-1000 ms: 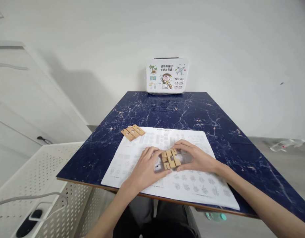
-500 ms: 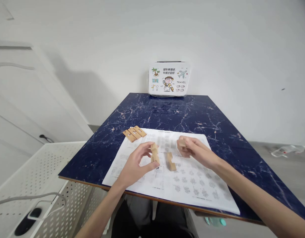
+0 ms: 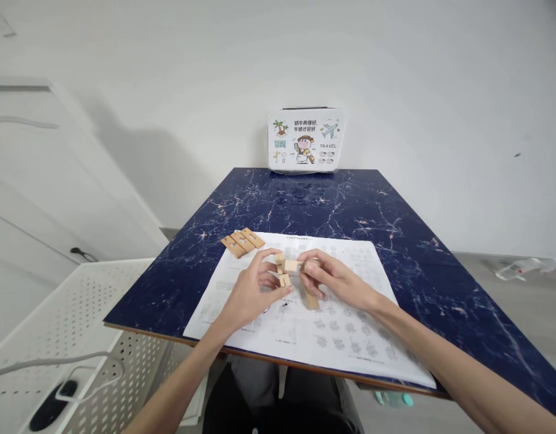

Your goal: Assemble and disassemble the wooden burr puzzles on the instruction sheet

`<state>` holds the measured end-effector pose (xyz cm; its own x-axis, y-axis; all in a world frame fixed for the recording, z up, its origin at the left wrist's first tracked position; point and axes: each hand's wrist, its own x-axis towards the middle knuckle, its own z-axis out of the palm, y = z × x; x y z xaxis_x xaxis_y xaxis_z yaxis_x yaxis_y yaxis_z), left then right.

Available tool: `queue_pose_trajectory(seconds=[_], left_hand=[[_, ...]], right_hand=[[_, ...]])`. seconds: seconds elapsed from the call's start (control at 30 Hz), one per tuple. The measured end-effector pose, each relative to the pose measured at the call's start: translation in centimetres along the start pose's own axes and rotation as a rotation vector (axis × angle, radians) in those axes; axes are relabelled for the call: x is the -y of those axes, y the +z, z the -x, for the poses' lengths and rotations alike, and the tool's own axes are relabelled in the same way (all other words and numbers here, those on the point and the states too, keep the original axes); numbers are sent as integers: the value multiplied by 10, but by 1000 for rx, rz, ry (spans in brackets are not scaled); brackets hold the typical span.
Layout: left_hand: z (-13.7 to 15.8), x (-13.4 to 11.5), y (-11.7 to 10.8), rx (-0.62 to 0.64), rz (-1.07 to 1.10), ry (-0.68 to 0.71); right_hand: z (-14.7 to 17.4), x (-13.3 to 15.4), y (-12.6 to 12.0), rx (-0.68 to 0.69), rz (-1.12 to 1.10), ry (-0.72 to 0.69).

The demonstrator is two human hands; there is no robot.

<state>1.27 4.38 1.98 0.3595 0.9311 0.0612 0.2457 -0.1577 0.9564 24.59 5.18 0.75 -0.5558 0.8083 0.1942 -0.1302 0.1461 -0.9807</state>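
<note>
One notched block (image 3: pixel 284 281) pinched in the left hand (image 3: pixel 252 288) could jam against the second block (image 3: pixel 291 266) gripped by the right hand (image 3: pixel 336 278), just below frame centre, if tilted.

White cartoon-printed case (image 3: pixel 305 141) standing on blue marbled table (image 3: pixel 332 205), grey cable (image 3: pixel 43 361) across white perforated rack (image 3: pixel 79 301), teal-capped bottle (image 3: pixel 397 399) on grey floor (image 3: pixel 540 313)

Bare forearms (image 3: pixel 423 342), dark grey trousers (image 3: pixel 314 389), apparently black top (image 3: pixel 280 419)

Soft light leaves a faint shadow (image 3: pixel 140 150) on the wall (image 3: pixel 205 72); fine print (image 3: pixel 349 328) blurs.
</note>
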Motion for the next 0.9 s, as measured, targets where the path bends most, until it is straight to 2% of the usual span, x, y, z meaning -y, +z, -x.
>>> queue_pose_trajectory(seconds=[0.1, 0.33, 0.6, 0.9], left_hand=[[1, 0, 3, -2, -68, 40], [8, -3, 7, 12, -167, 73], [9, -2, 5, 42, -53, 84], [13, -5, 5, 12, -64, 82]], right_hand=[[0, -3, 4, -54, 29, 6], [3, -3, 11, -158, 326, -86], [4, -6, 10, -193, 527, -202], [7, -3, 13, -219, 532, -118]])
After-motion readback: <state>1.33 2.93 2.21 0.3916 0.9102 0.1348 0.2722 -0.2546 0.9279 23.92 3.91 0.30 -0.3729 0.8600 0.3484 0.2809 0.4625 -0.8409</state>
